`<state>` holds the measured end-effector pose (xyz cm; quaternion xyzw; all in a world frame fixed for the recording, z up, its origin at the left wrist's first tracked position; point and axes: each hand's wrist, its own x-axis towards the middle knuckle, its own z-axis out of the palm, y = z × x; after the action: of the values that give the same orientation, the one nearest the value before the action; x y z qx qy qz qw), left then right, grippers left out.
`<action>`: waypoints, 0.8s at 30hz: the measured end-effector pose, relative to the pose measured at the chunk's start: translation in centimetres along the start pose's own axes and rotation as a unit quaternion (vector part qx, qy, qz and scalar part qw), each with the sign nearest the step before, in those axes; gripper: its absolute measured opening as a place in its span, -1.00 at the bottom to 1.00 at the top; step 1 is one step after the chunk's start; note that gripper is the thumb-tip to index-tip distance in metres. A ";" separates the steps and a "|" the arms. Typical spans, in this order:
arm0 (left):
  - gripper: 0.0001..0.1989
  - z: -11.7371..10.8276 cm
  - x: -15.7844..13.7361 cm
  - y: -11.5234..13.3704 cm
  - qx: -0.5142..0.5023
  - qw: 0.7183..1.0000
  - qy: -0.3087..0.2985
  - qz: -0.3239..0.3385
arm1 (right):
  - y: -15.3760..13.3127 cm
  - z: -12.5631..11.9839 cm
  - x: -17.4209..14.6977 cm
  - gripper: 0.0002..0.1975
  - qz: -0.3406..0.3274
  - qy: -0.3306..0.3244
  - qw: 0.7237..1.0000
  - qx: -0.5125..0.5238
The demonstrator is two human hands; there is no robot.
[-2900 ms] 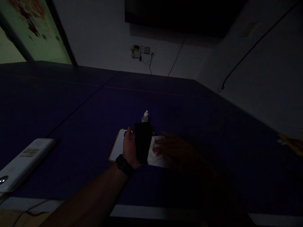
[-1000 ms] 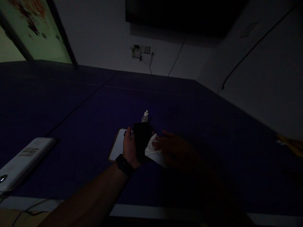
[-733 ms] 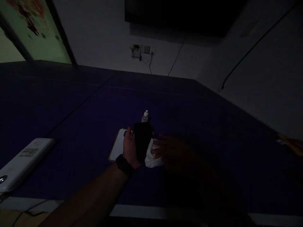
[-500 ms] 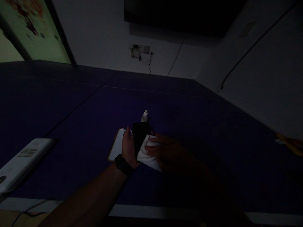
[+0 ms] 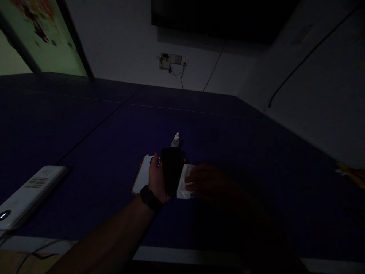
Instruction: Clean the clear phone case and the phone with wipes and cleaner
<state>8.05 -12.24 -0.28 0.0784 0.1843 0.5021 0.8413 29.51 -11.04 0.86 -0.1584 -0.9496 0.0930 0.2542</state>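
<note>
A dark phone (image 5: 172, 171) lies screen up in my left hand (image 5: 156, 179), whose thumb runs along its left side; a black watch is on that wrist. My right hand (image 5: 203, 180) is closed on a white cloth (image 5: 184, 186), which touches the phone's lower right edge. Deep shadow hides much of the right hand. Partly behind my left hand, a phone case (image 5: 141, 177) with a pale inside and brownish rim rests on the table. Just beyond the phone stands a small clear bottle (image 5: 175, 141) with a white dropper top.
The dark blue table (image 5: 114, 133) reaches to the wall. At the left is a white power bank (image 5: 31, 194) with a lit mark and a cable. Wall sockets (image 5: 173, 60) with cords sit below a dark screen (image 5: 222, 19). A yellowish item (image 5: 353, 175) lies at the far right.
My right hand has drawn the white cloth to the right across the phone, so more of its dark face shows. The left hand still holds the phone in nearly the same place.
</note>
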 end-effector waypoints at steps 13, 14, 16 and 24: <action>-0.20 0.2 0.4 0.0 -0.037 0.999 0.009 -0.004 | -1.0 0.5 1.1 -0.80 -0.012 0.073 0.997 -0.002; -0.19 0.0 0.5 0.1 -0.036 0.999 0.000 -0.020 | -1.2 0.9 1.4 -0.78 -0.035 0.086 0.996 -0.009; -0.17 -0.5 0.7 0.3 -0.024 0.998 -0.008 -0.054 | -1.5 1.7 1.9 -0.75 -0.074 0.095 0.993 -0.014; -0.25 -0.7 1.0 -0.2 -0.016 0.999 -0.029 -0.038 | -1.1 1.8 1.8 -0.73 -0.057 0.083 0.995 0.018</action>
<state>8.38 -11.52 -1.24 0.0728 0.1544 0.4704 0.8658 26.86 -11.59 0.45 -0.1068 -0.9307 0.0820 0.3400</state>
